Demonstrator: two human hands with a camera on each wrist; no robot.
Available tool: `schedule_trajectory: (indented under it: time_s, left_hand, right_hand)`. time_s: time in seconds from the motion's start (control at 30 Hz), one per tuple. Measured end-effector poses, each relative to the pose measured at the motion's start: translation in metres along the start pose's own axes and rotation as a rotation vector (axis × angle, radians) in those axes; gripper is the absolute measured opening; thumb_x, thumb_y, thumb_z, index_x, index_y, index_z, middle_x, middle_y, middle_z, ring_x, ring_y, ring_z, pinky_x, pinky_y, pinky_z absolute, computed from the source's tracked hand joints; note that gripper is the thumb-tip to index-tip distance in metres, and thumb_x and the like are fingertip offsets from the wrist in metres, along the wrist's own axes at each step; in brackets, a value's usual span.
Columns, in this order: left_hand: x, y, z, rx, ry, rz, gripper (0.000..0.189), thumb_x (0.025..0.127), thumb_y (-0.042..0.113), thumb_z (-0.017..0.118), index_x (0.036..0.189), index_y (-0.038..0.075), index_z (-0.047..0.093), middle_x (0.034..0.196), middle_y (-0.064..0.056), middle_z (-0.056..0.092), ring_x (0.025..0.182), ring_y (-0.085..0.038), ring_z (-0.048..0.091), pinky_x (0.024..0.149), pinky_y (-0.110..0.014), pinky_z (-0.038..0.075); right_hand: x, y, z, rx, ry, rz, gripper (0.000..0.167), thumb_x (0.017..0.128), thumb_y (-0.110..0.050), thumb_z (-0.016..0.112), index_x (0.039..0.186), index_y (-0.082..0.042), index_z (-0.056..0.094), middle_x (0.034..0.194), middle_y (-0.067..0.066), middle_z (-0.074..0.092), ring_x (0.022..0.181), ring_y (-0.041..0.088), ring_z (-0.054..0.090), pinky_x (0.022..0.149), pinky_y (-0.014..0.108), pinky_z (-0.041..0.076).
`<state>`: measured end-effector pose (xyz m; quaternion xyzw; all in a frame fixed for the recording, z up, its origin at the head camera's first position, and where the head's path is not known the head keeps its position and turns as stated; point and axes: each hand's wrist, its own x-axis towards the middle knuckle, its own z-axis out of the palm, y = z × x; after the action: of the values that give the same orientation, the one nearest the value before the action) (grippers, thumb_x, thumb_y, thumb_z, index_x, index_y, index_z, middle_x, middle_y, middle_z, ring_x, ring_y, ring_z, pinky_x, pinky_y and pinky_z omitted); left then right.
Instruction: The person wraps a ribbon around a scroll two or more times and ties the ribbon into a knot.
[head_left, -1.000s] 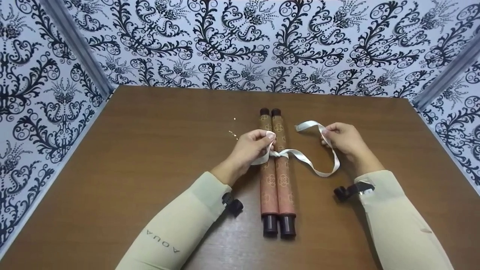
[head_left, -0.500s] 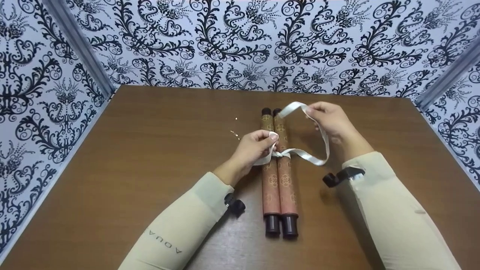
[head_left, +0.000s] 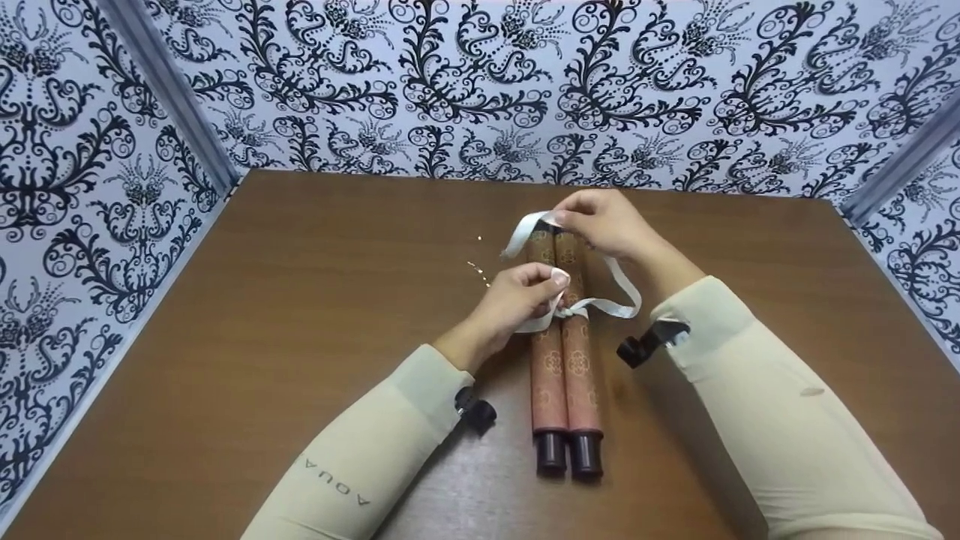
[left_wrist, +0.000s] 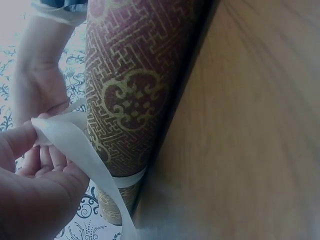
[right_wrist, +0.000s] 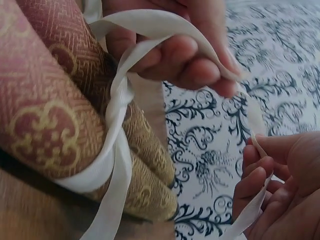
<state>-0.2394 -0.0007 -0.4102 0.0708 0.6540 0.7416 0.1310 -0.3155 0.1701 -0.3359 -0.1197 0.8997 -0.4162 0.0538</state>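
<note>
A scroll with two side-by-side rolls, patterned in red and gold with dark end knobs, lies lengthwise on the table. White ribbon wraps round its middle and crosses in a twist on top. My left hand pinches one ribbon tail between thumb and index finger, in a bent loop just above the rolls. My right hand pinches the other tail near the scroll's far end; that tail's free tip hangs to the left, beyond the left hand. In the left wrist view the ribbon runs down from the left thumb.
The brown wooden table is bounded by patterned black-and-white walls at the back and sides. Small bright flecks show on the table left of the scroll. Each wrist bears a small black camera.
My right hand has moved left and away from me with its ribbon tail, from right of the scroll to over its far end. My left hand keeps its pinch almost in place.
</note>
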Motion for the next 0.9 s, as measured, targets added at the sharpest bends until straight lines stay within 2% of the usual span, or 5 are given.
schedule_trajectory:
  time_s: [0.2, 0.4, 0.57, 0.73, 0.9]
  left_hand:
    - [0.000, 0.000, 0.000, 0.007, -0.066, 0.026, 0.010, 0.101, 0.013, 0.066, 0.099, 0.004, 0.070, 0.077, 0.005, 0.066, 0.070, -0.006, 0.059, 0.067, -0.021, 0.045]
    - [0.000, -0.001, 0.001, 0.014, -0.080, 0.017, 0.009, 0.101, 0.013, 0.066, 0.095, 0.008, 0.070, 0.077, 0.003, 0.065, 0.068, -0.005, 0.056, 0.062, -0.017, 0.042]
    - [0.000, -0.002, 0.000, 0.004, -0.076, 0.005, 0.010, 0.101, 0.014, 0.067, 0.092, 0.009, 0.069, 0.078, 0.003, 0.066, 0.070, -0.005, 0.058, 0.065, -0.017, 0.045]
    - [0.000, -0.001, -0.001, 0.010, -0.063, 0.007, 0.008, 0.100, 0.014, 0.068, 0.096, 0.007, 0.070, 0.076, 0.005, 0.065, 0.066, -0.004, 0.055, 0.063, -0.017, 0.043]
    - [0.001, 0.000, -0.003, 0.024, -0.043, 0.014, 0.011, 0.099, 0.012, 0.069, 0.103, 0.003, 0.072, 0.072, 0.008, 0.063, 0.061, -0.003, 0.049, 0.059, -0.018, 0.039]
  right_hand:
    - [0.009, -0.015, 0.014, -0.098, -0.101, -0.111, 0.019, 0.102, -0.020, 0.065, 0.112, -0.009, 0.077, 0.116, 0.010, 0.075, 0.102, 0.018, 0.062, 0.087, 0.031, 0.046]
    - [0.013, -0.018, 0.024, -0.089, -0.267, -0.142, 0.015, 0.100, -0.016, 0.067, 0.108, -0.008, 0.078, 0.107, 0.008, 0.077, 0.093, 0.017, 0.064, 0.081, 0.028, 0.050]
    - [0.013, -0.013, 0.029, -0.004, -0.409, -0.104, 0.021, 0.101, -0.014, 0.066, 0.117, -0.006, 0.076, 0.115, 0.014, 0.075, 0.103, 0.022, 0.067, 0.089, 0.030, 0.054]
    - [0.015, -0.004, 0.026, -0.061, -0.338, -0.151, 0.027, 0.104, -0.018, 0.061, 0.126, -0.008, 0.073, 0.126, 0.017, 0.072, 0.112, 0.026, 0.064, 0.100, 0.039, 0.049]
    - [0.011, 0.007, 0.019, 0.068, -0.292, -0.113, 0.030, 0.106, -0.019, 0.059, 0.128, -0.002, 0.070, 0.126, 0.020, 0.071, 0.114, 0.031, 0.069, 0.105, 0.047, 0.053]
